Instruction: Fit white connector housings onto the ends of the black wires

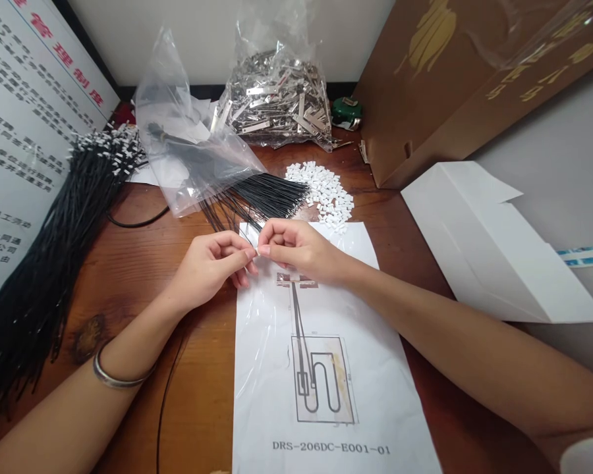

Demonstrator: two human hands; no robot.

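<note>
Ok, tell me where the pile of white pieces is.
In the head view, just right of centre, the white pile lies beyond the right hand, beside the black wires.

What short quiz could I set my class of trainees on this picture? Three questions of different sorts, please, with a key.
1. True or false: the metal bracelet circles the right arm.

2. Multiple choice: which of these is nearest to the pile of small white pieces?
A) the printed notice
B) the tips of the black wires
C) the metal bracelet

3. Fill in the blank: the fingertips of the left hand and the right hand meet over a printed sheet, whose code reads DRS-206DC-____.

Key
1. False: the metal bracelet circles the left arm.
2. B.
3. E001-01.
</note>
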